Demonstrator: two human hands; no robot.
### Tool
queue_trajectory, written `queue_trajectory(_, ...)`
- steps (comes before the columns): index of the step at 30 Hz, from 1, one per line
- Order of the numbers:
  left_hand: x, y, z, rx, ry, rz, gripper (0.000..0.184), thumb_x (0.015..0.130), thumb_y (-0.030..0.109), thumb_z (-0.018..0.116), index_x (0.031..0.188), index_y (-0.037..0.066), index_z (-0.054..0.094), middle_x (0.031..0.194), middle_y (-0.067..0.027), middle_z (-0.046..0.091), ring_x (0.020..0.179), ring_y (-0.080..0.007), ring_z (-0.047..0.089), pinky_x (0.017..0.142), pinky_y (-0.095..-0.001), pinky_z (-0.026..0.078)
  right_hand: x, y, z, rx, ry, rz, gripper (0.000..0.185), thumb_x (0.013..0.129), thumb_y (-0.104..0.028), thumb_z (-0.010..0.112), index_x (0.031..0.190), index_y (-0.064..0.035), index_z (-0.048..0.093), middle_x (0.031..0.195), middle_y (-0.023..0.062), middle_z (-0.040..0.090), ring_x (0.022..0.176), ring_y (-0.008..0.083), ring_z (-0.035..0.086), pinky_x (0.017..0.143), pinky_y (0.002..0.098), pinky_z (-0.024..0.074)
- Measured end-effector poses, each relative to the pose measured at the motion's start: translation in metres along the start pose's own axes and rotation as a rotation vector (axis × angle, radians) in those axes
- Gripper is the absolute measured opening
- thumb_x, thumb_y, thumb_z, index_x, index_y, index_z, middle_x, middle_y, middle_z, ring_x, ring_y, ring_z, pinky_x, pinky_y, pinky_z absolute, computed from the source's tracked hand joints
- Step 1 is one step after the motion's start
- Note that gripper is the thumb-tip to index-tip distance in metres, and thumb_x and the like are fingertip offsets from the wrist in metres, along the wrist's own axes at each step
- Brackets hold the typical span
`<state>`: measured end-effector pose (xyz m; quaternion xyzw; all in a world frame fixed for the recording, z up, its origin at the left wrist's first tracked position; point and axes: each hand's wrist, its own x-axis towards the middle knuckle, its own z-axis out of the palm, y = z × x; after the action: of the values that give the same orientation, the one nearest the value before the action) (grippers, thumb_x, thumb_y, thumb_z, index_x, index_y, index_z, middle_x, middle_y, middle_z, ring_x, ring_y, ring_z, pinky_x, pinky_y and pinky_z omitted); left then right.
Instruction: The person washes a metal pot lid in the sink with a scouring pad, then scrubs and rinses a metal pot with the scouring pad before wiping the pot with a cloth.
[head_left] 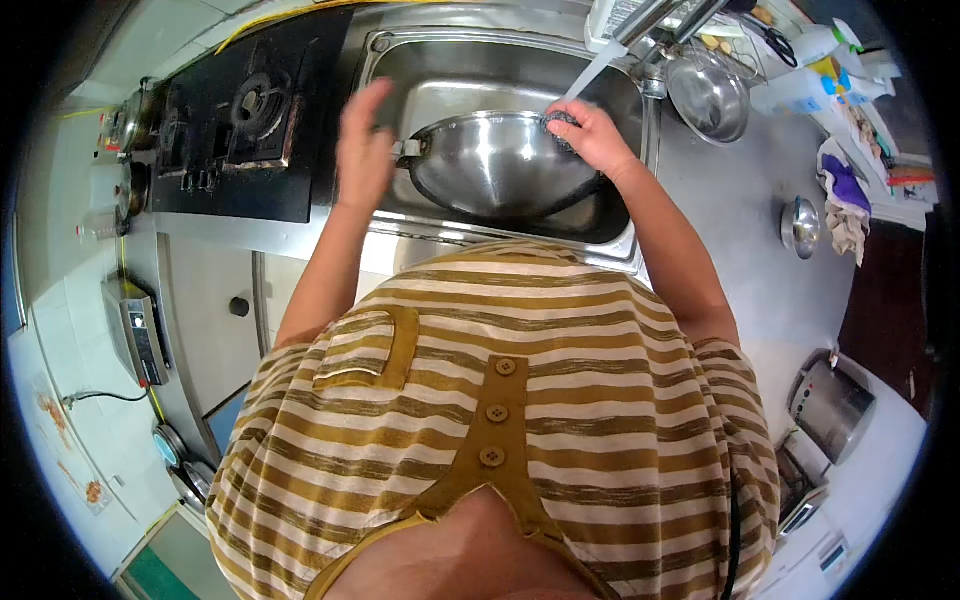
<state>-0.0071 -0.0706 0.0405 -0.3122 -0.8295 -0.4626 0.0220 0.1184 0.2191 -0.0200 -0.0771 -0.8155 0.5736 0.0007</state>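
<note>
A shiny steel wok (495,165) stands tilted in the sink (452,68), its inner face turned toward me. In my right hand (598,140) is a dark steel wool scrubber (560,128), held at the wok's upper right rim. A stream of water (592,73) runs from the faucet (640,25) down onto that hand. My left hand (364,150), slightly smeared by motion, is raised over the sink's left edge with its fingers apart and nothing in them. It is beside the wok's handle (408,148), which it partly hides.
A black gas stove (250,120) lies left of the sink. On the right counter are a steel strainer bowl (708,98), a small metal bowl (800,228), a cloth (845,190) and several bottles. A large pot (830,405) stands lower right.
</note>
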Motion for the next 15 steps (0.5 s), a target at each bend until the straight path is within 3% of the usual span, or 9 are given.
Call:
queue_trajectory(2,0.005,-0.004,0.034,0.102,-0.220,0.202,0.039,0.083,0.009,0.043,0.122,0.004,0.048,0.127,-0.0144,0.046,0.121,-0.0295,0.040,0.103,-0.0352,0.029,0.011,0.007,-0.002,0.007,-0.004,0.033,0.024,0.084,-0.016,0.060,0.106,-0.0054,0.058,0.088,-0.0009,0.058,0.083,0.0089,0.051,0.079,0.0237,0.0414)
queue_trajectory(3,0.009,-0.010,0.051,0.211,-0.274,0.226,0.034,0.089,0.020,0.042,0.119,0.005,0.049,0.120,-0.0176,0.051,0.114,-0.0328,0.045,0.097,-0.0374,0.035,0.013,0.012,-0.003,0.023,0.002,0.081,0.026,0.084,-0.016,0.060,0.108,-0.0060,0.058,0.089,-0.0008,0.058,0.084,0.0096,0.051,0.080,0.0243,0.0413)
queue_trajectory(5,0.023,-0.015,0.068,0.236,-0.389,0.036,0.030,0.091,0.026,0.040,0.107,0.004,0.054,0.102,-0.0193,0.058,0.099,-0.0356,0.053,0.086,-0.0403,0.041,0.013,0.017,-0.009,0.040,-0.005,0.071,0.031,0.084,-0.018,0.058,0.112,-0.0059,0.056,0.097,0.0043,0.059,0.090,0.0133,0.053,0.084,0.0259,0.0405)
queue_trajectory(7,0.023,-0.016,0.076,0.301,-0.331,0.012,0.028,0.091,0.026,0.040,0.100,0.004,0.055,0.094,-0.0190,0.058,0.091,-0.0365,0.054,0.081,-0.0413,0.041,0.007,0.027,-0.017,0.053,-0.016,0.070,0.035,0.084,-0.019,0.056,0.117,-0.0058,0.054,0.104,0.0094,0.060,0.096,0.0171,0.054,0.087,0.0275,0.0396)
queue_trajectory(9,0.021,-0.021,0.081,0.372,-0.271,-0.017,0.027,0.091,0.025,0.040,0.094,0.004,0.056,0.085,-0.0188,0.059,0.084,-0.0374,0.055,0.076,-0.0423,0.042,-0.002,0.055,-0.024,0.357,0.020,0.034,0.038,0.085,-0.016,0.050,0.121,-0.0062,0.050,0.115,0.0102,0.055,0.106,0.0181,0.049,0.094,0.0270,0.0344)
queue_trajectory(11,0.017,-0.030,0.085,0.250,-0.138,0.072,0.026,0.090,0.025,0.041,0.087,0.003,0.056,0.082,-0.0179,0.058,0.082,-0.0373,0.054,0.074,-0.0433,0.042,-0.010,0.081,-0.026,0.237,0.027,-0.015,0.038,0.085,-0.013,0.045,0.123,-0.0059,0.048,0.121,0.0105,0.051,0.112,0.0190,0.045,0.098,0.0271,0.0301)
queue_trajectory(13,0.017,-0.031,0.085,0.226,-0.131,0.085,0.025,0.089,0.024,0.042,0.087,0.004,0.056,0.083,-0.0175,0.058,0.081,-0.0368,0.054,0.073,-0.0444,0.042,-0.026,0.082,-0.023,0.152,0.085,0.167,0.038,0.085,-0.010,0.044,0.122,-0.0054,0.047,0.120,0.0112,0.052,0.113,0.0204,0.047,0.098,0.0288,0.0313)
queue_trajectory(15,0.016,-0.033,0.086,0.208,-0.124,0.085,0.023,0.088,0.024,0.043,0.087,0.005,0.056,0.083,-0.0170,0.059,0.080,-0.0364,0.054,0.071,-0.0455,0.041,-0.022,0.073,-0.020,0.034,0.107,0.063,0.036,0.085,-0.008,0.044,0.120,-0.0046,0.047,0.119,0.0149,0.054,0.112,0.0249,0.049,0.096,0.0313,0.0349)
